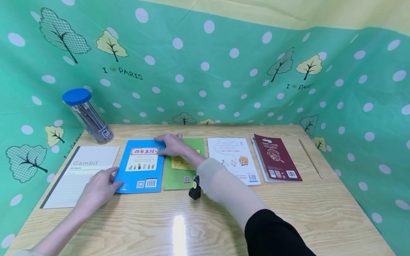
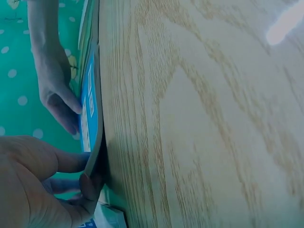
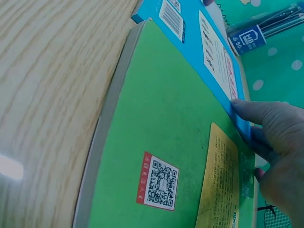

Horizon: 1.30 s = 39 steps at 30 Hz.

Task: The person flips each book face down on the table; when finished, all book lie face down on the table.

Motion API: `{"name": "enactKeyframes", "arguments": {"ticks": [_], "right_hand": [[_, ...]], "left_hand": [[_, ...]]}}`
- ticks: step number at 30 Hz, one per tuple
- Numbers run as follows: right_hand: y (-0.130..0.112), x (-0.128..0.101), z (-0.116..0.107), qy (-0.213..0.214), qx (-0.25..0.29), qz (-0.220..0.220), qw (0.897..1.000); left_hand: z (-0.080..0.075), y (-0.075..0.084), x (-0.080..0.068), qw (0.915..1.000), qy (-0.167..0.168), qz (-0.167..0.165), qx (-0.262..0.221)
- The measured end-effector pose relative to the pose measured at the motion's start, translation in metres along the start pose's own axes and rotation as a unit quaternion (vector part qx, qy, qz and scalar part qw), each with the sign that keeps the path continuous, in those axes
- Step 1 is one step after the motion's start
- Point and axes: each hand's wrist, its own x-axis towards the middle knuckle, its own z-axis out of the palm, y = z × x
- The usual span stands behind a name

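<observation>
A blue book (image 1: 128, 180) with a white-and-red title panel lies on the wooden table. My left hand (image 1: 100, 185) pinches its left edge between thumb and fingers; in the left wrist view that edge is bent slightly upward above the tabletop (image 2: 199, 118). Across from it, my right hand (image 1: 174, 145) grips the upper right edge, with the thumb on the cover and the fingers beneath, as the right wrist view shows. Right beside the blue book is a green book (image 3: 156, 95) with a yellow panel and a QR code, partly covered by my right hand and forearm in the head view.
Left of the blue book lies a lined Gambit notebook (image 1: 67, 185). A blue-capped tube of pencils (image 1: 91, 117) stands behind it. Further right are a white book (image 1: 237, 149), a maroon book (image 1: 282, 160) and a single pencil (image 1: 310, 158). A green dotted cloth (image 1: 205, 85) hangs around the table.
</observation>
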Motion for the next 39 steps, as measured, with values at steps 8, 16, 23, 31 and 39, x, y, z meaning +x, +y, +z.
{"name": "enactKeyframes", "arguments": {"ticks": [8, 16, 23, 31, 39], "right_hand": [[-0.005, -0.004, 0.003, 0.022, -0.023, -0.014, 0.999], [0.004, -0.017, -0.006, 0.06, -0.005, -0.04, 0.997], [0.026, -0.042, -0.038, 0.068, 0.017, -0.064, 0.995], [0.065, -0.082, -0.072, 0.079, -0.052, -0.069, 0.993], [0.109, -0.128, -0.104, 0.109, -0.069, -0.034, 0.991]], "left_hand": [[0.005, 0.006, -0.008, 0.9979, 0.029, 0.017, 0.056], [0.005, 0.009, -0.007, 0.9942, 0.084, 0.045, 0.05], [-0.011, 0.01, 0.007, 0.9868, 0.138, 0.077, 0.036], [-0.027, 0.014, 0.02, 0.9709, 0.173, 0.152, 0.066], [-0.04, 0.009, 0.028, 0.9653, 0.177, 0.179, 0.07]]}}
